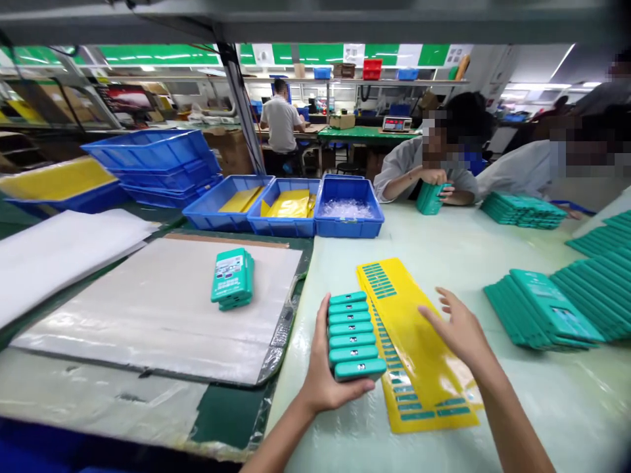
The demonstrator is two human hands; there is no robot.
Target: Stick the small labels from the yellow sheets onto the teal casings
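Note:
My left hand (323, 368) grips a stack of several teal flat cases (352, 334), held on edge above the white table. My right hand (458, 326) hovers open, fingers spread, over yellow label sheets (419, 348) lying beside the stack. It holds nothing. A small pile of the same teal cases (233, 278) rests on a grey sheet (162, 315) to the left. Fanned rows of teal cases (542, 309) lie to the right of my right hand.
Blue bins (349, 209) with yellow sheets and clear bags line the table's far side, and stacked blue crates (152, 157) stand at the left. Two people sit across the table at the right, one holding teal cases (430, 197). Another person stands at a far bench.

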